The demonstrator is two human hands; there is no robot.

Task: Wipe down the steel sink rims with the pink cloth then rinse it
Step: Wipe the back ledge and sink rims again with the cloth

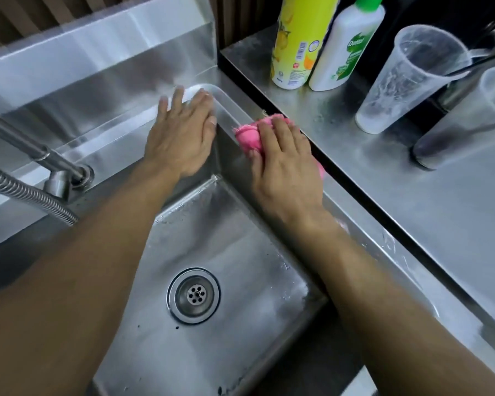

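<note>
Half the pink cloth (pixel 247 135) hides under the right hand (pixel 280 164).

Pink cloth (pixel 247 135) mostly hidden; bottle tops cropped

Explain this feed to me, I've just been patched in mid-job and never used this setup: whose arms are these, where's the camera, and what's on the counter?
There is no machine here: a person works with two bare hands, and the single picture comes from a camera worn on their head, looking down. The right hand presses a pink cloth onto the sink's right rim. The left hand lies flat, fingers straight, at the basin's far right corner, holding nothing. Below is the steel basin with its drain; a tap with a flexible hose stands at the left. On the counter to the right are a yellow bottle, a white bottle with a green cap and two clear plastic cups.
</note>
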